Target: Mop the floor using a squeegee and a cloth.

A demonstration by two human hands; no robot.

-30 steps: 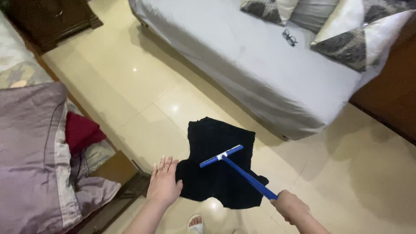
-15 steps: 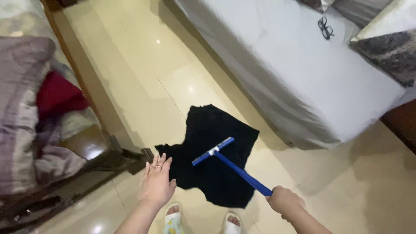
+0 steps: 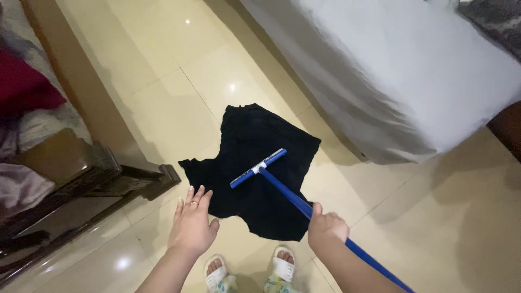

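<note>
Head view: since a second ago the camera has tipped nearer, so the white-sheeted bed (image 3: 412,70) now fills the far right, while the crumpled black cloth (image 3: 260,168) stays flat on glossy cream tiles (image 3: 163,97). The right hand (image 3: 327,229) fully grips the blue plastic squeegee mop (image 3: 259,167), its crossbar pressing the cloth. The left hand (image 3: 192,227) hovers empty, fingers spread, near the cloth's left edge.

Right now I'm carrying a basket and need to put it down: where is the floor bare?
Bare cream tile floor lies beyond the black cloth, between the dark wooden bed frame and the grey-sheeted bed, and at lower right. It is crowded near the sandalled feet, where the left hand hovers and the right hand grips the blue mop handle.
</note>
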